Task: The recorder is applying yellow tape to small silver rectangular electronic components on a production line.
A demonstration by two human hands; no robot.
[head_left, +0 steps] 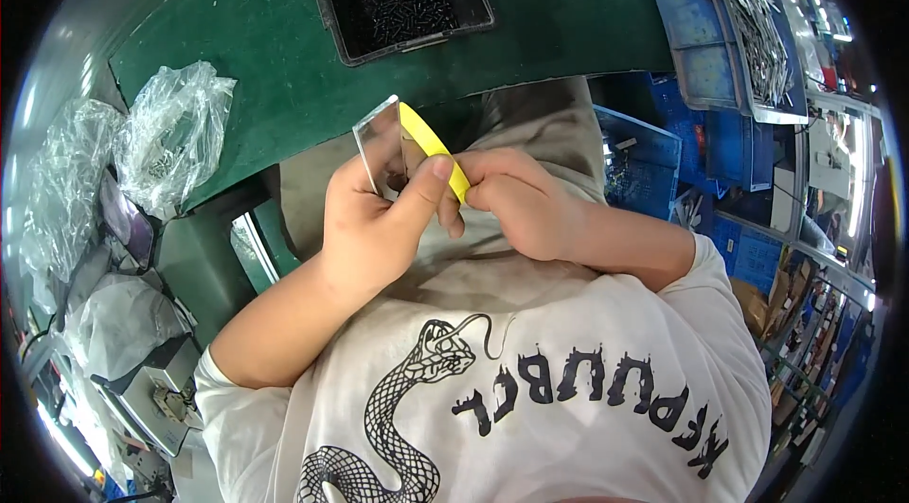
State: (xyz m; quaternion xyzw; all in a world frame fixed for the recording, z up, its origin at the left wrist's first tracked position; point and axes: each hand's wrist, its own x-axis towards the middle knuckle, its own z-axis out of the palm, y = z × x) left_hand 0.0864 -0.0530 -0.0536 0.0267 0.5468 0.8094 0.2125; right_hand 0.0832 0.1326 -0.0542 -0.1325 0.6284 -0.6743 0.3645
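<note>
Over my lap, my left hand (383, 210) is closed round a clear, flat-sided piece (382, 136) with a pale bright edge. A bright yellow curved strip (426, 134) runs along the right side of that piece, with my left thumb pressed on it. My right hand (521, 195) is closed too, its fingers pinching the strip's lower end. What lies under my left fingers is partly hidden, and I cannot tell whether the strip is fixed to the clear piece.
A black bin (405, 1) of small dark parts stands on the green table (559, 20) ahead. Clear plastic bags (175, 139) lie at the left. A blue bin (743, 39) of thin metal pieces is at the far right, with a lower blue crate (639, 162) nearer.
</note>
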